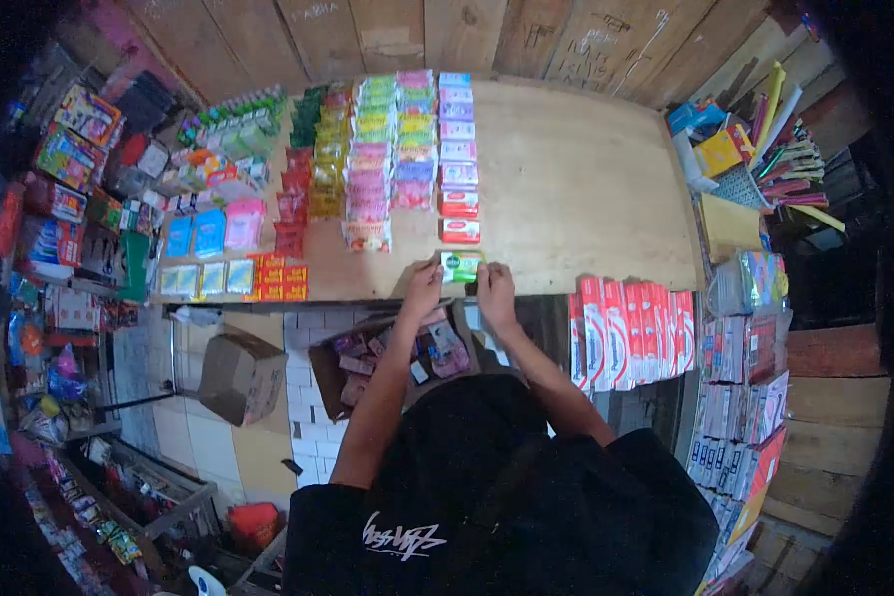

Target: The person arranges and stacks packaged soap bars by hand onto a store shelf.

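At the front edge of the wooden table point(586, 189), a small green-and-white soap box point(461, 266) lies flat between my two hands. My left hand point(425, 286) has its fingers closed on the box's left end. At the right end, the fingers of my right hand point(495, 290) grip it too. Just beyond it, a red-and-white soap box point(460, 230) heads a straight column of similar boxes running to the back. Beside that column, rows of pink and yellow sachets point(370, 189) lie overlapped.
Left on the table are blue packs point(209, 233) and red sachets point(290, 199). Red-and-white Pepsodent boxes point(626, 333) stand at the front right. Below my arms sits an open carton point(353, 363) of small packs. A basket point(737, 187) stands at the right, and stocked shelves line the left.
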A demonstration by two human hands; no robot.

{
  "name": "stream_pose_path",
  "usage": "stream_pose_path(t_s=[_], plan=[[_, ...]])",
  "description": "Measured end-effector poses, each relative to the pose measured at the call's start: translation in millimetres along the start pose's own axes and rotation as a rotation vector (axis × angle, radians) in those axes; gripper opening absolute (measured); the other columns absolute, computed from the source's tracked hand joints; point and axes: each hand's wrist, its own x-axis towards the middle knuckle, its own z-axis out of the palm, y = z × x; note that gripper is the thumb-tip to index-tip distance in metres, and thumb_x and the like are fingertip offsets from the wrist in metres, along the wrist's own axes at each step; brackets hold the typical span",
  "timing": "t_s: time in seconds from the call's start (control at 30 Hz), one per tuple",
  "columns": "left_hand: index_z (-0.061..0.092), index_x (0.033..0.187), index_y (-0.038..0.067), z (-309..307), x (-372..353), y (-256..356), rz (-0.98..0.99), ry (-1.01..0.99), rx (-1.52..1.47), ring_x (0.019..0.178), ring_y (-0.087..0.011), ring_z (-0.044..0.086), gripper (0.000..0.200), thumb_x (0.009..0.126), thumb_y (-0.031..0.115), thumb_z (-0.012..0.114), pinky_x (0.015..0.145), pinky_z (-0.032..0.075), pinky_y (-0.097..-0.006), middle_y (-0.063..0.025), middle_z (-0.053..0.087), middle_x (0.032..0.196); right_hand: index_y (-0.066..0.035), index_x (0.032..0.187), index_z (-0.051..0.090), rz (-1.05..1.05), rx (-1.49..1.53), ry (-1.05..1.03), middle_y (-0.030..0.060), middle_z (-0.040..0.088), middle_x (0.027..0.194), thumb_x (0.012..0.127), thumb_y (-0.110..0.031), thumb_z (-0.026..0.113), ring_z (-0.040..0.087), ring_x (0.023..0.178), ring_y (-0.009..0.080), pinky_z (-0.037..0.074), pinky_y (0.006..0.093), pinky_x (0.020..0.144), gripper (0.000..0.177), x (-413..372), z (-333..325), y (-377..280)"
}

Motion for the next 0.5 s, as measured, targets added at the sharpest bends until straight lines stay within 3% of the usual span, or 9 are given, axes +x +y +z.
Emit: stream_pose_path(t_s=[0.03, 0.13, 0.17, 0.23, 0.27, 0.4, 0.5], plan=[[0.059, 0.116, -0.004, -2, -3, -12, 0.058, 0.012, -0.028, 0.101, -0.0326, 0.063, 0.038, 0.100, 0.027, 0.046, 0.086, 0.047, -0.0371, -0.0242, 0.065, 0.102, 0.007, 0.092, 0.063, 0.063, 0.013, -0.030, 0.0255, 0.060, 0.091, 0.099, -0.028, 0.047, 0.059, 0.086, 0.0407, 0.047, 0.0423, 0.077, 0.040, 0, -1, 1], [0.057, 0.122, -0.004, -34, -45, -7, -0.053, -0.001, -0.164, 0.107, -0.0302, 0.061, 0.041, 0.100, 0.029, 0.045, 0.090, 0.047, -0.0356, -0.0229, 0.065, 0.109, 0.007, 0.093, 0.063, 0.188, -0.025, 0.025, 0.0243, 0.062, 0.090, 0.099, -0.030, 0.047, 0.061, 0.083, 0.0378, 0.047, 0.0408, 0.076, 0.040, -13, -21, -16], [0.056, 0.125, -0.003, -45, -66, -5, -0.152, 0.036, -0.243, 0.111, -0.0283, 0.059, 0.043, 0.100, 0.030, 0.046, 0.093, 0.046, -0.0343, -0.0219, 0.064, 0.113, 0.005, 0.095, 0.063, 0.161, 0.014, 0.055, 0.0225, 0.064, 0.088, 0.097, -0.027, 0.051, 0.064, 0.083, 0.0328, 0.048, 0.0395, 0.075, 0.034, -23, -30, -30], [0.056, 0.123, -0.004, -65, -111, -22, -0.127, 0.086, -0.288, 0.112, -0.0273, 0.059, 0.043, 0.100, 0.031, 0.045, 0.095, 0.045, -0.0341, -0.0213, 0.064, 0.114, 0.003, 0.096, 0.064, 0.206, 0.046, -0.005, 0.0200, 0.064, 0.085, 0.096, -0.025, 0.053, 0.064, 0.080, 0.0284, 0.049, 0.0378, 0.073, 0.030, -51, -39, -23], [0.056, 0.123, -0.004, -75, -133, -40, -0.185, 0.022, -0.297, 0.110, -0.0265, 0.060, 0.043, 0.100, 0.031, 0.046, 0.094, 0.044, -0.0341, -0.0205, 0.064, 0.114, 0.003, 0.097, 0.065, 0.226, 0.061, -0.032, 0.0188, 0.065, 0.083, 0.096, -0.024, 0.054, 0.065, 0.079, 0.0262, 0.049, 0.0370, 0.072, 0.028, -65, -41, -22], [0.057, 0.122, -0.002, -74, -214, -131, -0.331, -0.047, -0.183, 0.102, -0.0310, 0.063, 0.041, 0.096, 0.029, 0.052, 0.089, 0.048, -0.0387, -0.0209, 0.065, 0.110, -0.001, 0.099, 0.067, 0.206, 0.010, -0.378, 0.0141, 0.066, 0.082, 0.094, -0.020, 0.057, 0.065, 0.076, 0.0215, 0.050, 0.0334, 0.070, 0.022, -116, -23, -30], [0.059, 0.117, 0.002, -82, -234, -136, -0.289, -0.302, 0.204, 0.097, -0.0382, 0.063, 0.036, 0.092, 0.027, 0.056, 0.082, 0.050, -0.0457, -0.0227, 0.065, 0.106, -0.004, 0.101, 0.069, 0.377, 0.088, -0.692, 0.0137, 0.068, 0.087, 0.091, -0.019, 0.060, 0.066, 0.079, 0.0238, 0.051, 0.0338, 0.073, 0.021, -148, 40, 15]])
